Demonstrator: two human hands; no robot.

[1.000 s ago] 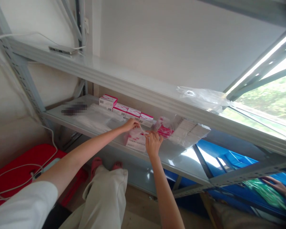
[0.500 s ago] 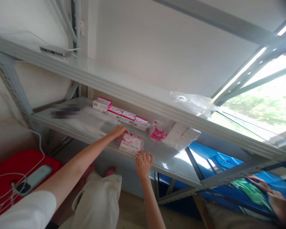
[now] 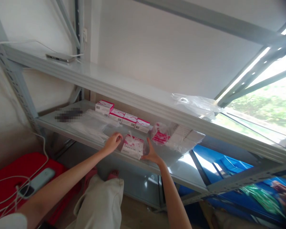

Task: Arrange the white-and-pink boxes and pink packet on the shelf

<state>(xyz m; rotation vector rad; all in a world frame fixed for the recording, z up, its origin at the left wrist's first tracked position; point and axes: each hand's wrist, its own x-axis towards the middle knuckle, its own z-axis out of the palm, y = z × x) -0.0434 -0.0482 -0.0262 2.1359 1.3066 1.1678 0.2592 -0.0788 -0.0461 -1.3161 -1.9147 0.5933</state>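
A white and pink box (image 3: pixel 132 145) in a clear plastic bag lies near the front edge of the lower shelf, a bit of the film sticking up at its back. Just left of it, my left hand (image 3: pixel 113 143) has its fingers curled in, apart from the box, with nothing visible in them. At the box's right side is my right hand (image 3: pixel 153 154), thumb and fingers spread; its fingertips come close to the bag, and I cannot tell whether they touch it. Flat clear bags (image 3: pixel 91 124) lie on the shelf left of my left hand.
Behind stand several pink and white boxes (image 3: pixel 129 119) in a row. To the right are a bagged pink box (image 3: pixel 160 136) and bagged white boxes (image 3: pixel 181 136). The upper shelf beam (image 3: pixel 124 95) runs overhead. At far right, another person's hand (image 3: pixel 282 189) is near green plastic (image 3: pixel 262 197).
My left hand has come off the bagged box and drawn slightly left. My right hand has moved right and opened beside the box. The view has shifted slightly.
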